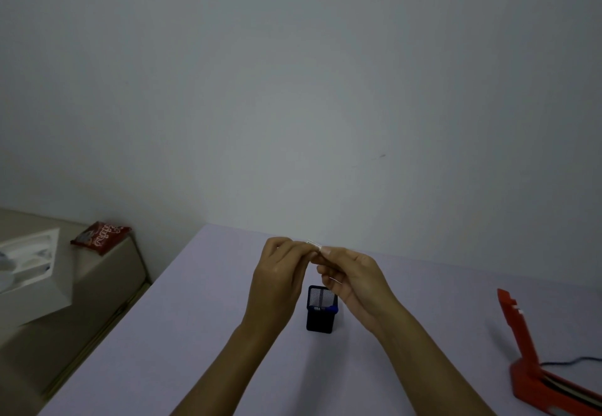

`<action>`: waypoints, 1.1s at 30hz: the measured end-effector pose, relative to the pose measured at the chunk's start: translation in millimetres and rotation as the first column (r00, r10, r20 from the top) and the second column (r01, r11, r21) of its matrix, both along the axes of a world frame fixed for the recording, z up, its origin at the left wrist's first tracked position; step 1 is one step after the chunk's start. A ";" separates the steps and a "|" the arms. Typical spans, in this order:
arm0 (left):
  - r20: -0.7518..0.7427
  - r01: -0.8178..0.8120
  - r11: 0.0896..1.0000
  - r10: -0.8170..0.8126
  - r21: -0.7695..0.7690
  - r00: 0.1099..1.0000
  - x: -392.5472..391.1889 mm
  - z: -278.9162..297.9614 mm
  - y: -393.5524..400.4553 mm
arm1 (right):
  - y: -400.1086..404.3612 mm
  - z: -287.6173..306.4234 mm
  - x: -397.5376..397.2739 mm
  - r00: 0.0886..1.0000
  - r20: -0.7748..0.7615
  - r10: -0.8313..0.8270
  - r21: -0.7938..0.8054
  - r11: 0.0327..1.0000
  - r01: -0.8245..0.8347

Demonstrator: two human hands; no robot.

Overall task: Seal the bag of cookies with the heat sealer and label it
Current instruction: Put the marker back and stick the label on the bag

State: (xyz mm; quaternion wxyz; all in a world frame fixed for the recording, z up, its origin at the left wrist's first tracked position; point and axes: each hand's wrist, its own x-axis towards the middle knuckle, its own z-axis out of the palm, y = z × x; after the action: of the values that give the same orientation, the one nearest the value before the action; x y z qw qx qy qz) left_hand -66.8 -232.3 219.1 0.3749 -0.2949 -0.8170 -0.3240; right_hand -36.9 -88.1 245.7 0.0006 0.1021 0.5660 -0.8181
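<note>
Both my hands are raised above the middle of the pale table (pixel 228 334). My left hand (pixel 280 272) and my right hand (pixel 351 275) meet fingertip to fingertip and pinch a small white label (pixel 314 244) between them. The red heat sealer (pixel 534 366) stands at the right edge with its arm lifted and a dark cable behind it. A red snack bag (pixel 101 236) lies on a beige surface off to the left, apart from both hands.
A black mesh pen holder (pixel 321 309) with a blue pen stands on the table just below my hands. A white box (pixel 32 278) sits on the beige unit at the left. A plain wall rises behind the table.
</note>
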 end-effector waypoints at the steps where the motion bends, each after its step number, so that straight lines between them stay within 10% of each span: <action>1: -0.003 -0.005 1.000 0.005 -0.003 1.000 -0.1 -0.5 0.1 | -0.2 -0.1 0.2 1.000 0.001 0.003 0.000 1.000 -0.003; 33: 0.249 0.036 0.996 -0.057 0.086 0.967 -7.2 -38.2 5.6 | 5.6 -43.5 -7.9 0.992 0.113 -0.050 0.009 0.999 0.049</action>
State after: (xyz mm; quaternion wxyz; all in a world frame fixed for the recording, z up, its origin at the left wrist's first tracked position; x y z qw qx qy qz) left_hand -74.0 -226.8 180.9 0.2722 -0.2551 -0.8369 -0.4005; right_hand -44.8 -82.5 202.3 0.0122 0.1622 0.5648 -0.8091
